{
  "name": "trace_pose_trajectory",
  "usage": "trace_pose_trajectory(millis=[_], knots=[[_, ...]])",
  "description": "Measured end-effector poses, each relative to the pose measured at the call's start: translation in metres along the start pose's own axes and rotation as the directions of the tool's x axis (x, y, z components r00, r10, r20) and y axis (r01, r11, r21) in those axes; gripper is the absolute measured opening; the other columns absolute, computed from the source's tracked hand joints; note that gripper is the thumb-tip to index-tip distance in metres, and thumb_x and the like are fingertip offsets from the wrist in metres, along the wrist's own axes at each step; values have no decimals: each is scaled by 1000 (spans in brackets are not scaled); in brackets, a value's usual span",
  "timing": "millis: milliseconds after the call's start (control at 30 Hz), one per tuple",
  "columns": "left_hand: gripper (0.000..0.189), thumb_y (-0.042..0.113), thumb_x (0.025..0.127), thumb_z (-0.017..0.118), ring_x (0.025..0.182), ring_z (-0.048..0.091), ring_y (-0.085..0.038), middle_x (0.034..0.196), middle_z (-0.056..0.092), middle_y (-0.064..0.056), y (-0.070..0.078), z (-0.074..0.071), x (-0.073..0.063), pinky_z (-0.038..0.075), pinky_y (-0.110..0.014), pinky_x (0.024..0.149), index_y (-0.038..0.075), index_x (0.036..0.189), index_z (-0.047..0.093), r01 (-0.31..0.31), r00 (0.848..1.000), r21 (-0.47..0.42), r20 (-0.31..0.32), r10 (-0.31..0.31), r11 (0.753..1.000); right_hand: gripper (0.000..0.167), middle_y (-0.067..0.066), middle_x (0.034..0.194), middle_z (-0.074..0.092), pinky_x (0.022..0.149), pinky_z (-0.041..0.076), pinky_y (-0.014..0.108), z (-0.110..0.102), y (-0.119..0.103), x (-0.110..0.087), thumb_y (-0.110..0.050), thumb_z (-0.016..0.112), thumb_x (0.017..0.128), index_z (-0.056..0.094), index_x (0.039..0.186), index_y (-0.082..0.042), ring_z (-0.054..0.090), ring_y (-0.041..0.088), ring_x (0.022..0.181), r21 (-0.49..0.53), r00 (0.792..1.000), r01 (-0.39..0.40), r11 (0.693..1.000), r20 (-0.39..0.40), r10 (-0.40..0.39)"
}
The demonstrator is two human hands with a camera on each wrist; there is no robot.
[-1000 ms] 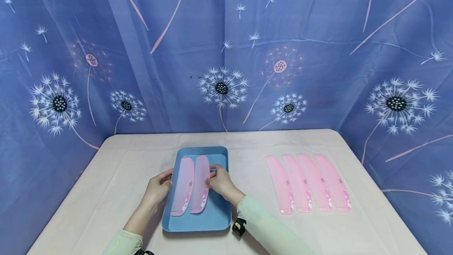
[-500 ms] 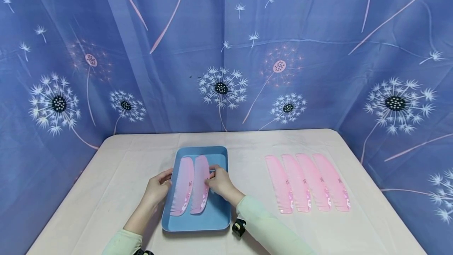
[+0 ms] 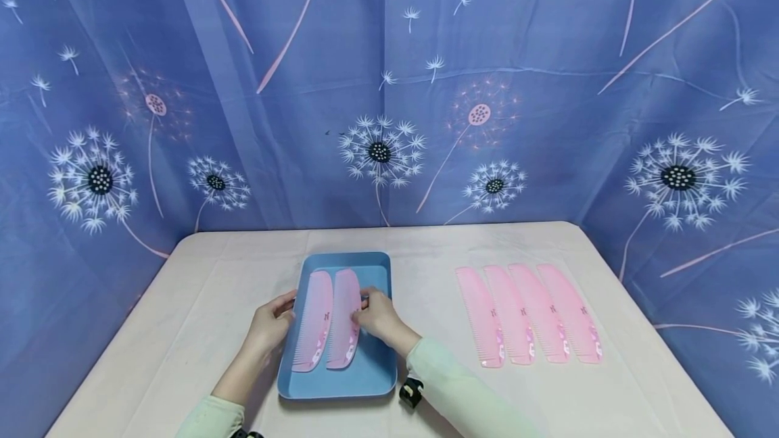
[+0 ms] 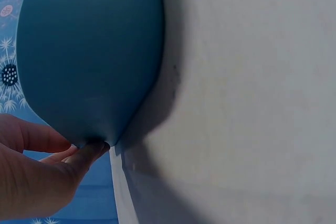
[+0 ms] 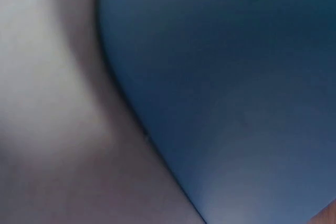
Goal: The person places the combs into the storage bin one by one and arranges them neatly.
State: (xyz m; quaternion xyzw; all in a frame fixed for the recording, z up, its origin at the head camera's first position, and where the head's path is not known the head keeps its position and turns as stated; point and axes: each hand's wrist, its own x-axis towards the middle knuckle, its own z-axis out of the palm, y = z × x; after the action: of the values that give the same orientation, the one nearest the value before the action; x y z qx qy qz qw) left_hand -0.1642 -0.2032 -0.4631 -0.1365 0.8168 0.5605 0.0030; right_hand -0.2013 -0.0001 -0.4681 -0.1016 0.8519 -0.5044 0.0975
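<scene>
The left hand (image 3: 270, 323) is holding the tray (image 3: 374, 374), the right hand (image 3: 380, 317) pinching the right comb (image 3: 343, 323), which could settle crooked if released unevenly.

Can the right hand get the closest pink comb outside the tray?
Probably yes, though it's busy: the right hand holds a pink comb over the blue tray. If it let go, only the tray's side and tabletop seem to lie before the leftmost outside comb.
</scene>
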Motion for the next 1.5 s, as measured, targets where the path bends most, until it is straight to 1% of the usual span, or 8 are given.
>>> trace_pose_trajectory(millis=[233,367,567,733,933,1033,1367,1500], knots=[[48,-6,92,41,123,47,-44,133,48,-32,1,0,0,42,-50,103,-8,140,41,0,1000,6,3,0,1000,54,19,98,60,72,56,37,-2,-6,-4,0,69,82,47,129,14,59,24,85,-48,999,2,999,36,0],[48,-6,92,41,122,48,-43,133,48,-32,1,0,0,42,-50,103,-8,139,42,0,1000,7,2,0,1000,56,24,103,59,78,56,42,-3,-9,-6,0,70,80,47,128,15,61,31,93,-84,999,20,996,46,-16],[48,-6,92,41,124,47,-42,134,47,-31,1,0,1,42,-48,104,-6,140,42,25,1000,-1,-2,-25,1000,56,23,102,58,80,56,42,-5,-12,-8,-2,71,80,47,129,15,61,32,94,-105,998,29,994,58,-23],[48,-7,92,41,124,46,-43,134,46,-32,1,0,1,41,-49,104,-8,140,41,11,1000,-11,2,-11,1000,56,20,99,58,76,55,40,-9,-14,-10,-3,71,81,48,129,13,58,27,89,-113,996,60,992,75,-52],[48,-6,92,41,124,47,-42,134,47,-31,0,0,1,42,-49,104,-7,140,41,14,1000,-7,-1,-14,1000,46,22,104,59,79,54,42,-19,-16,-11,-2,69,82,54,123,10,59,31,93,-72,986,148,986,89,-142],[48,-6,92,40,125,46,-42,135,46,-31,-1,0,1,42,-48,104,-6,141,41,23,1000,-9,-5,-23,1000,41,23,106,60,81,54,40,-25,-14,-11,-1,68,83,56,121,9,60,34,96,-38,978,196,980,78,-192],[49,-6,91,41,126,44,-43,136,46,-31,-1,0,-1,41,-50,104,-7,140,41,14,1000,-13,-4,-14,1000,36,26,108,60,82,54,37,-48,-7,-11,0,63,86,56,120,8,61,37,98,88,959,284,955,-13,-284],[49,-6,91,41,127,44,-43,136,46,-31,-2,0,-1,41,-50,105,-6,140,41,22,1000,-14,-1,-22,1000,34,25,106,60,81,55,39,-56,-4,-13,2,63,86,56,118,8,61,37,96,122,957,290,949,-62,-284]])
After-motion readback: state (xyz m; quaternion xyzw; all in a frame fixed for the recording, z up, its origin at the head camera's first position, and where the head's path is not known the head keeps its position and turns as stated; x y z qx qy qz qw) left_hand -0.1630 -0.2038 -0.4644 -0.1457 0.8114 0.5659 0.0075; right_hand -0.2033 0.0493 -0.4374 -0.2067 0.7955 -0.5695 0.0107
